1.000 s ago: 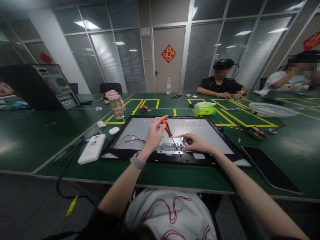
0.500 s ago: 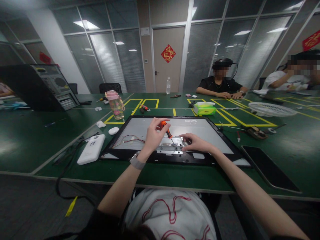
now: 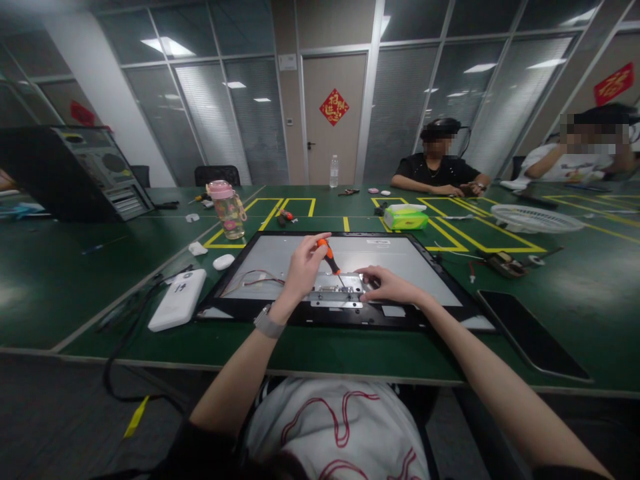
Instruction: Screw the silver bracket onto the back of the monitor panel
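Note:
My left hand [image 3: 303, 265] is closed on the orange and black handle of a screwdriver [image 3: 328, 256]. The screwdriver leans, and its shaft points down into a silver metal bracket [image 3: 334, 297]. That bracket lies near the front edge of a flat display panel [image 3: 280, 253] with a pale back and black frame. At the bracket's right end, my right hand [image 3: 387, 285] grips the metal between thumb and fingers. Thin wires [image 3: 253, 275] run across the panel to the left of my left hand. Whether the tip sits in a screw is too small to tell.
Left of the panel lie a white power bank [image 3: 178, 300] and a small white case [image 3: 223, 262]; a pink-lidded bottle [image 3: 229, 210] stands behind. A phone [image 3: 533, 333] lies to the right. Farther back are a tissue pack [image 3: 406, 217], a computer tower [image 3: 95, 173] and a seated person [image 3: 437, 170].
The whole view has shifted slightly. The screwdriver handle leans a little more to the left, with my left hand still on it. My right hand keeps its place at the bracket.

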A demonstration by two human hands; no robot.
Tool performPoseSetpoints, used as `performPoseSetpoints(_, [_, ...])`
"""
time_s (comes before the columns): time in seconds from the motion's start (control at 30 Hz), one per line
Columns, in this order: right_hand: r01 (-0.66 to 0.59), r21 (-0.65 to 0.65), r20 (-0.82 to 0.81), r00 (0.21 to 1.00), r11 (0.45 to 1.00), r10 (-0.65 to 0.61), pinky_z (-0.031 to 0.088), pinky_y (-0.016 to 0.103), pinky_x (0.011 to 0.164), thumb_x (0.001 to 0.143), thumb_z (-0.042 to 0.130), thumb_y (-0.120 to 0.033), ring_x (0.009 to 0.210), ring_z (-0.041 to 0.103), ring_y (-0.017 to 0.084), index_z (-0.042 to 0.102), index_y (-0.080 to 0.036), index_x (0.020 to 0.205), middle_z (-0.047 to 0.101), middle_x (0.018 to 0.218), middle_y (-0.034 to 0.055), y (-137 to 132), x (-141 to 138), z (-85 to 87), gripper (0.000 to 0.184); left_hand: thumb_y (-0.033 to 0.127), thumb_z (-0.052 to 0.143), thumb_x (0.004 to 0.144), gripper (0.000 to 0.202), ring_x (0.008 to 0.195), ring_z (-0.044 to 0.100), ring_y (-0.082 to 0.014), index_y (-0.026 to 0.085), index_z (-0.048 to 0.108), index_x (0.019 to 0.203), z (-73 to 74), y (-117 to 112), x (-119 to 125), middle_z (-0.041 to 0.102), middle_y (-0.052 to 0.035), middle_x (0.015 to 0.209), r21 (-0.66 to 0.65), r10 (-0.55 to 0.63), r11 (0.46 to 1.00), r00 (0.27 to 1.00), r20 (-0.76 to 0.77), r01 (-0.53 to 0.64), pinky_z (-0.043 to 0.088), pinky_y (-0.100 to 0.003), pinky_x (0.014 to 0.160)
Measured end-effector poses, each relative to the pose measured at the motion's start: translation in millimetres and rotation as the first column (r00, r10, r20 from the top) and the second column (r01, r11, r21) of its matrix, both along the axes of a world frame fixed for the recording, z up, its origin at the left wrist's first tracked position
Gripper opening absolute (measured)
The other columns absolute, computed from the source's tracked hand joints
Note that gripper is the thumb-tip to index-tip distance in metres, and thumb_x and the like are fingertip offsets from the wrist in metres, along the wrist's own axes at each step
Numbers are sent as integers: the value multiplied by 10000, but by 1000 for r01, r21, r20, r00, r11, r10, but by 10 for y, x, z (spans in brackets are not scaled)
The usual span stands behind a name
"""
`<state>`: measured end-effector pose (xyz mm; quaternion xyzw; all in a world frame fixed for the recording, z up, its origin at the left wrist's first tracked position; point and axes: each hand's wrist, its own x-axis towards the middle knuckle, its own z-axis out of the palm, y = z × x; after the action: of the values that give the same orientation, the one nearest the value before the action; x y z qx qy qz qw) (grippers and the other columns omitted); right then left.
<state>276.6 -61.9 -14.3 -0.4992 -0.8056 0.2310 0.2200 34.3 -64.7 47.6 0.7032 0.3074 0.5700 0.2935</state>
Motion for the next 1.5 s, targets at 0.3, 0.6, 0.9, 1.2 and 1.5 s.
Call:
performPoseSetpoints(0.3, [-20,4,0,1000,1000,20,414,322,769,656,748,-509,875,537,220,586,-185,1256,596,930,53,-4,-2,15,701,329,498,903,233,672,493,-133,176,544,735,-64,16,-11,516,11,694,134,269,960,943,-194,-246,388,-257,669])
performPoseSetpoints(0.6, [-14,-2,7,1000,1000,14,417,326,773,663,747,-487,854,538,214,589,-213,1252,609,925,45,-13,-17,34,668,336,539,893,184,727,529,-136,173,578,817,-34,-24,25,564,-17,783,159,181,975,969,-168,-155,413,-250,685])
performPoseSetpoints(0.9, [-3,-17,-17,1000,1000,3,423,342,806,658,753,-454,879,529,222,586,-189,1255,592,936,53,-31,-26,33,674,343,580,867,196,634,561,-86,168,583,956,-24,47,-39,565,-15,837,92,119,987,980,161,-135,480,-220,619])
performPoseSetpoints(1.2, [-8,-7,40,999,1000,9,420,388,881,694,716,-478,973,523,264,549,-183,1285,594,998,82,-46,-23,40,682,178,640,710,106,761,625,-170,177,549,764,67,232,-601,655,-27,816,68,524,847,809,-266,-527,478,-297,742])
performPoseSetpoints(1.5, [-7,-6,71,997,1000,8,400,436,938,727,670,-502,1016,512,288,513,-174,1308,570,1040,100,-99,-61,59,685,152,537,760,49,847,622,-233,176,549,802,-269,174,-1306,640,-77,848,151,479,718,325,-815,-680,449,-298,706])
